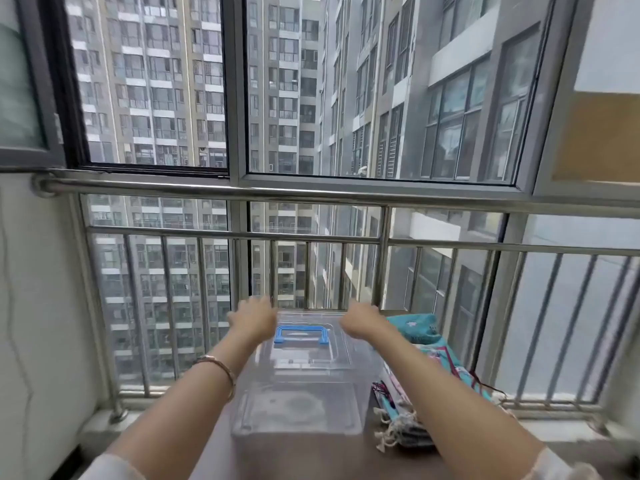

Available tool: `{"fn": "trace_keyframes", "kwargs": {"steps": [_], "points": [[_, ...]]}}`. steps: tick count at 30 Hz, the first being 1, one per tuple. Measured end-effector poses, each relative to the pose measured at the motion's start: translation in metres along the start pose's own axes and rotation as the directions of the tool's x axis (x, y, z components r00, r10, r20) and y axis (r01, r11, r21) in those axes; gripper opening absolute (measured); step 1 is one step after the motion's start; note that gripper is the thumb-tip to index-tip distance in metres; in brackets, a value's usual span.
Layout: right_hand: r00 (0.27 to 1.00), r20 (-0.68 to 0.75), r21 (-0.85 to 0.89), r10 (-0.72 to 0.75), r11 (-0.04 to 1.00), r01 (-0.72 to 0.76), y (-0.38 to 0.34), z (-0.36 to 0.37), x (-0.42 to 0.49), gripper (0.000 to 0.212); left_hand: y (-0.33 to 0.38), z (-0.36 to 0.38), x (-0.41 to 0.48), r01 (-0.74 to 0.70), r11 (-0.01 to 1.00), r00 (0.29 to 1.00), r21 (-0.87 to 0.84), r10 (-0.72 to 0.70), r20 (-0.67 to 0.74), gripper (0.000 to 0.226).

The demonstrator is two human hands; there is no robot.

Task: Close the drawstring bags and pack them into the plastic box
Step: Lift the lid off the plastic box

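A clear plastic box (301, 386) with its lid on and a blue handle (300, 334) stands on the brown table (294, 459). Both my arms reach out over it. My left hand (252, 318) hovers at the box's far left corner, blurred, fingers spread. My right hand (362, 323) hovers at the far right corner, also blurred and holding nothing. A pile of drawstring bags (401, 417) lies right of the box, cords loose. More teal and pink bags (420, 329) lie farther back on the right.
A steel railing (311, 195) and balcony windows stand just behind the table. A white wall (31, 323) is on the left. My left wrist wears a thin bracelet (221, 370).
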State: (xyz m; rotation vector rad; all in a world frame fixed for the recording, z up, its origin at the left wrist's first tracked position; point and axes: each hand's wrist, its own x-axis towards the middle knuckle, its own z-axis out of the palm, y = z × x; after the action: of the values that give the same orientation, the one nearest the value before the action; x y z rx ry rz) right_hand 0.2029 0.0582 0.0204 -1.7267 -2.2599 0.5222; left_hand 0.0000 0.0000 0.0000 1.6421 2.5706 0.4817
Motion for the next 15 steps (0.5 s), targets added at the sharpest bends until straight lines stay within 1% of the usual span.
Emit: {"fn": "trace_keyframes", "kwargs": {"steps": [1, 2, 3, 4, 5, 6, 8, 10, 12, 15], "points": [[0.999, -0.029, -0.001, 0.044, 0.999, -0.044, 0.008, -0.002, -0.001, 0.043, -0.014, -0.002, 0.0, 0.094, 0.996, 0.995, -0.003, -0.094, -0.037, 0.033], [0.996, -0.038, 0.024, 0.078, 0.997, -0.077, 0.015, -0.003, -0.002, 0.037, -0.027, -0.005, -0.003, 0.184, 0.982, 0.981, -0.047, -0.187, -0.06, 0.031], [0.996, -0.009, 0.038, 0.087, 0.995, -0.087, 0.024, -0.002, -0.001, 0.032, -0.04, -0.005, -0.008, 0.234, 0.969, 0.969, -0.074, -0.239, -0.061, 0.029], [0.994, 0.024, 0.075, 0.11, 0.991, -0.111, 0.031, -0.002, -0.002, 0.026, -0.054, -0.005, -0.013, 0.266, 0.955, 0.963, -0.131, -0.27, -0.01, 0.029], [0.989, 0.066, 0.119, 0.129, 0.984, -0.136, 0.035, 0.001, -0.002, 0.022, -0.06, -0.004, -0.015, 0.246, 0.953, 0.969, -0.176, -0.245, 0.029, 0.032], [0.985, 0.08, 0.183, 0.15, 0.97, -0.162, 0.039, 0.004, -0.001, 0.021, -0.062, -0.003, -0.017, 0.235, 0.935, 0.972, -0.267, -0.228, 0.06, 0.037], [0.977, 0.09, 0.299, 0.191, 0.931, -0.21, 0.042, 0.008, 0.001, 0.018, -0.064, -0.001, -0.02, 0.24, 0.876, 0.97, -0.419, -0.234, 0.066, 0.046], [0.978, 0.077, 0.354, 0.195, 0.911, -0.21, 0.047, 0.012, 0.009, 0.017, -0.067, 0.0, -0.019, 0.247, 0.853, 0.967, -0.459, -0.248, 0.058, 0.05], [0.977, 0.089, 0.378, 0.195, 0.901, -0.214, 0.048, 0.013, 0.01, 0.017, -0.068, 0.002, -0.018, 0.245, 0.855, 0.966, -0.456, -0.253, 0.044, 0.051], [0.967, 0.088, 0.456, 0.239, 0.854, -0.252, 0.046, 0.011, 0.008, 0.017, -0.067, 0.001, -0.015, 0.241, 0.845, 0.965, -0.477, -0.26, 0.028, 0.052]]}}
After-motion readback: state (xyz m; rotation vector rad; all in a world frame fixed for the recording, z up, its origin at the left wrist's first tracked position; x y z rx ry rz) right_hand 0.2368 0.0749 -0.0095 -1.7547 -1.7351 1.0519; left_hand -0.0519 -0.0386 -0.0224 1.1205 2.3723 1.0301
